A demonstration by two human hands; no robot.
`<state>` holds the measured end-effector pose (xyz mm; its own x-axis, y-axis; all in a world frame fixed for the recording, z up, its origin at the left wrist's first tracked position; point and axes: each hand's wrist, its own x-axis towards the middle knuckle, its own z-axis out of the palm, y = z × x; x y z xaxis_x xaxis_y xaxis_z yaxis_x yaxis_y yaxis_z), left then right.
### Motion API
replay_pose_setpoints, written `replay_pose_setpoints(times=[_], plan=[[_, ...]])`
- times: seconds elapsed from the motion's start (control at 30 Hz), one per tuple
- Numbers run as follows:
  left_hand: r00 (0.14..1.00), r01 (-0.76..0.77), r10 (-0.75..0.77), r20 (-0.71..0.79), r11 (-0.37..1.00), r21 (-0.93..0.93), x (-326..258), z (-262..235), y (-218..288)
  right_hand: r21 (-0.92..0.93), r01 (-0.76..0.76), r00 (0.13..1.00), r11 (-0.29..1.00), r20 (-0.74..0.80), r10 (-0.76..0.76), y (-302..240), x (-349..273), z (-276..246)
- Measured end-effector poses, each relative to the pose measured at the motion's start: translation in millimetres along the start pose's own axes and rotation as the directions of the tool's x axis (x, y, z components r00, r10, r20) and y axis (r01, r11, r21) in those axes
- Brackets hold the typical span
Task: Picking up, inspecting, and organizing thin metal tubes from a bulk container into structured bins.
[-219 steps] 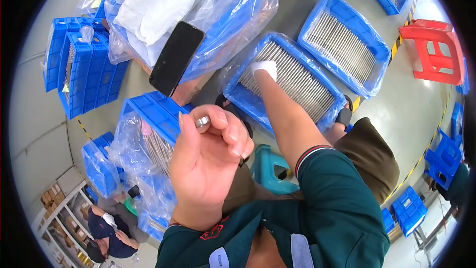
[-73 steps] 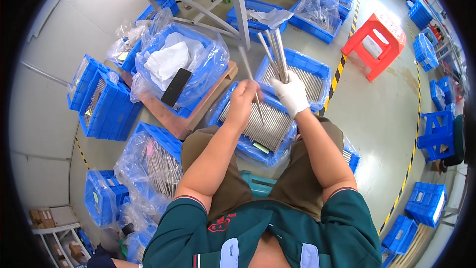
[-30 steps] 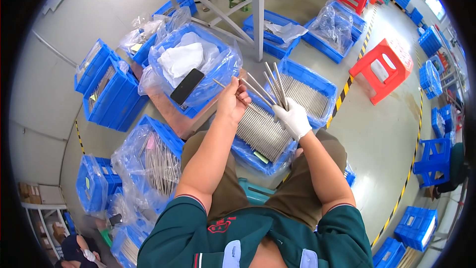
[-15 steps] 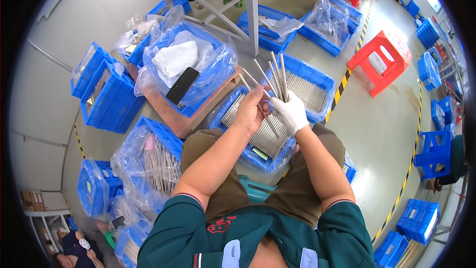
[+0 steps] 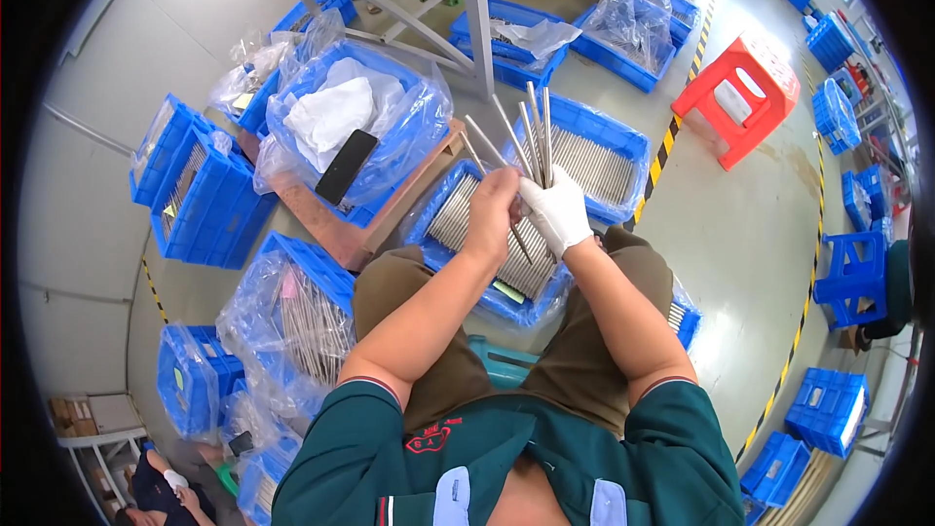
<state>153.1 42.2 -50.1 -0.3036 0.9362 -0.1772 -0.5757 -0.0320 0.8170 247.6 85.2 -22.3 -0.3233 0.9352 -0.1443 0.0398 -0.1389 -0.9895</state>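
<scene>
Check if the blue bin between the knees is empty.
Not empty: metal rods lie side by side in the blue bin.

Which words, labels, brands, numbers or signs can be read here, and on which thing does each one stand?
Red emblem on the dark-green shirt: lettering present, not copied here.
Yellow-green label in the central rod crate: too small to read.
Pink slip on the bagged rods at left: no text legible.

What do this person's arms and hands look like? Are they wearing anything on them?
The right hand wears a white glove that stops around the wrist, while the left hand has no glove. Both forearms are bare, with no watch or bracelet to be seen. The sleeves are short and dark green, with thin striped edging.
</scene>
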Motion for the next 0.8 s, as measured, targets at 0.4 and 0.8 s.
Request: replay_pose_setpoints(times=[0.4,0.8], plan=[[0.935,0.222,-0.247,0.255,0.967,0.122,0,-13,24,0.173,-0.155,0.980,0.973,0.153,0.129,-18,26,-32],[0.756,0.488,-0.503,0.419,0.860,0.153,-20,-7,5,0.281,-0.095,0.978,0.955,-0.153,0.143,-8,37,-27]])
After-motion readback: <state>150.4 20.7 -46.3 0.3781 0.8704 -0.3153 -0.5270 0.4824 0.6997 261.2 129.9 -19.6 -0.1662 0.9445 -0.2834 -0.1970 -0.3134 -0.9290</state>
